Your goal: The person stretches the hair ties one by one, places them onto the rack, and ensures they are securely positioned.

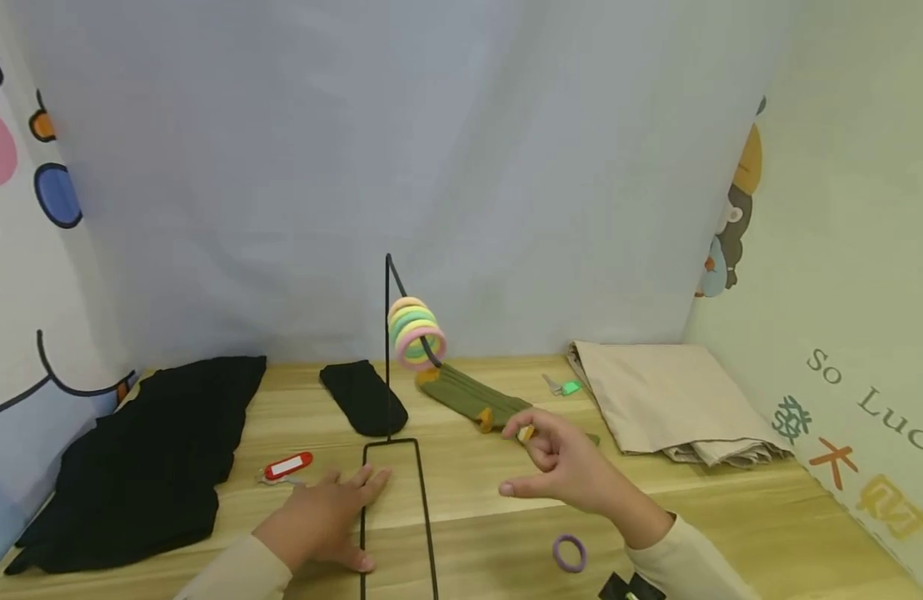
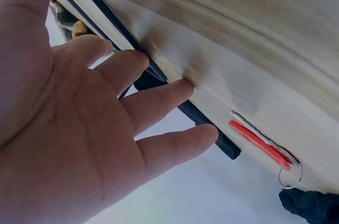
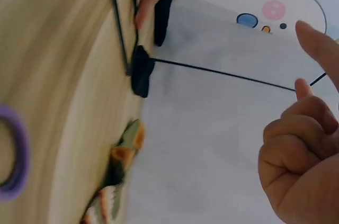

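A thin black wire stand (image 1: 387, 350) rises from a rectangular base lying on the wooden table. Several pastel rings (image 1: 416, 332), like hair ties, hang bunched on its slanting arm. My left hand (image 1: 322, 517) is over the left side of the base, fingers spread and straight; its palm shows in the left wrist view. To the right of the stand my right hand (image 1: 570, 467) is raised above the table, holding nothing. Its thumb and index finger stand apart, and the other fingers curl loosely. Below it on the table lies a purple ring (image 1: 570, 553).
Black cloth (image 1: 154, 458) spreads at left, with a red key tag (image 1: 287, 465) beside it. Behind the base lie a black pouch-like piece (image 1: 364, 397) and a green ribbed sock (image 1: 469, 396). A green-tagged key (image 1: 562, 387) and folded beige cloth (image 1: 664, 400) are at back right.
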Demonstrator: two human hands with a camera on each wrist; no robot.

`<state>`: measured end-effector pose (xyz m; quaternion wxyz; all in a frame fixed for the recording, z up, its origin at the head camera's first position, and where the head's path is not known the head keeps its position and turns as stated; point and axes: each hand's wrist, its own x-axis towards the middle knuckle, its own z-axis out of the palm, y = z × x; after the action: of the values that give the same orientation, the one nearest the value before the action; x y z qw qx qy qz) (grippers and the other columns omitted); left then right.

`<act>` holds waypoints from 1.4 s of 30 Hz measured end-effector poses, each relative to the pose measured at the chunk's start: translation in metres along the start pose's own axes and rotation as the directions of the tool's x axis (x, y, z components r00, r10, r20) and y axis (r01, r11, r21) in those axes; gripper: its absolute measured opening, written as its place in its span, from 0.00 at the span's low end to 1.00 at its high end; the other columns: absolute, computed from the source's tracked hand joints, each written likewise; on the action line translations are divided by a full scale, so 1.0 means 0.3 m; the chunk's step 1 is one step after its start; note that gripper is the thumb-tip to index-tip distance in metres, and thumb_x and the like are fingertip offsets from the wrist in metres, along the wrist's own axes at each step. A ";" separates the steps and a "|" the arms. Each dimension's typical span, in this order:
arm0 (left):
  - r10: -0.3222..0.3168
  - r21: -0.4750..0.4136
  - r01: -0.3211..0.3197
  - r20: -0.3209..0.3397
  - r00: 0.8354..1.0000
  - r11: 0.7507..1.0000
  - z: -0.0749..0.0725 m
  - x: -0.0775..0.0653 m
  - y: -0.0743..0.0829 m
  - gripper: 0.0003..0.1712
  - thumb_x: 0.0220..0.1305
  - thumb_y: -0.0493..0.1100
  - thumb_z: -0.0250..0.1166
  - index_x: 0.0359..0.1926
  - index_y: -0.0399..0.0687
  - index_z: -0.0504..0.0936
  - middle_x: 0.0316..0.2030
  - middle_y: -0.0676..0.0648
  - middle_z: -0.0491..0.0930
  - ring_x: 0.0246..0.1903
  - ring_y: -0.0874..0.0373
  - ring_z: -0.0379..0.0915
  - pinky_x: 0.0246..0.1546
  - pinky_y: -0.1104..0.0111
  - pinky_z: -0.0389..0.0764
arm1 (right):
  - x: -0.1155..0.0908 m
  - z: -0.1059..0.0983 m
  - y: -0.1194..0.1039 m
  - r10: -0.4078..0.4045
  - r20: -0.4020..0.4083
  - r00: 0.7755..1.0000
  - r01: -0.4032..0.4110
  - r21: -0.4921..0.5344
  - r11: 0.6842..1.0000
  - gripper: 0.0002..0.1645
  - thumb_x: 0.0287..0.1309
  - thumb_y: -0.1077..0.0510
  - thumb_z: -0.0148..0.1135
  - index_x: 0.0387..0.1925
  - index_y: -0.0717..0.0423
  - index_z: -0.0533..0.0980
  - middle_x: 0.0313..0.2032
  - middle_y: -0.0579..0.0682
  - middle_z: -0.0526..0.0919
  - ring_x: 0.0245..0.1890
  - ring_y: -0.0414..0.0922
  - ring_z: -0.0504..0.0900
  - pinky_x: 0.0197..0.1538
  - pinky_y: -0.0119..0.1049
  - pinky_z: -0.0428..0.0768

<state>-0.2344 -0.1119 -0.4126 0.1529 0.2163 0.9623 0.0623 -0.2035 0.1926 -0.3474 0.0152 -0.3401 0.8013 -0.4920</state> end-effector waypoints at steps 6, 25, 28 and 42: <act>-0.014 -0.015 0.015 0.032 0.999 1.000 -0.007 -0.009 0.000 0.64 0.32 0.67 0.71 0.71 0.57 0.53 0.69 0.47 0.57 0.64 0.33 0.54 0.49 0.28 0.53 | -0.109 -0.075 0.141 0.138 0.373 0.918 -0.212 0.165 0.963 0.35 0.50 0.63 0.67 0.55 0.70 0.60 0.16 0.41 0.53 0.15 0.35 0.52 0.23 0.26 0.62; -0.007 0.000 0.007 0.053 0.999 1.000 -0.021 -0.008 0.007 0.64 0.33 0.68 0.70 0.71 0.57 0.52 0.70 0.47 0.56 0.64 0.32 0.53 0.48 0.27 0.53 | -0.203 -0.095 0.243 0.347 0.528 0.775 -0.395 -0.023 0.918 0.24 0.47 0.71 0.62 0.48 0.61 0.67 0.13 0.36 0.60 0.12 0.27 0.55 0.19 0.17 0.59; -0.010 0.007 0.009 0.053 0.999 1.000 -0.022 -0.010 0.009 0.64 0.33 0.68 0.70 0.71 0.57 0.52 0.70 0.47 0.56 0.65 0.33 0.53 0.49 0.27 0.53 | -0.195 -0.092 0.246 0.326 0.525 0.787 -0.369 -0.023 0.929 0.21 0.49 0.70 0.61 0.46 0.62 0.68 0.13 0.36 0.60 0.12 0.27 0.55 0.19 0.17 0.59; -0.011 -0.009 0.011 0.032 0.999 1.000 -0.018 -0.014 0.004 0.61 0.35 0.64 0.73 0.70 0.58 0.55 0.69 0.48 0.57 0.64 0.33 0.54 0.48 0.27 0.55 | -0.111 0.046 0.191 0.107 0.605 0.789 -0.218 0.114 0.969 0.16 0.54 0.69 0.58 0.45 0.66 0.68 0.10 0.52 0.54 0.12 0.25 0.53 0.18 0.16 0.56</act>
<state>-0.2320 -0.1129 -0.4062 0.1697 0.2112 0.9606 0.0623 -0.2034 0.2168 -0.4105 0.3380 -0.4037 0.7352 -0.4269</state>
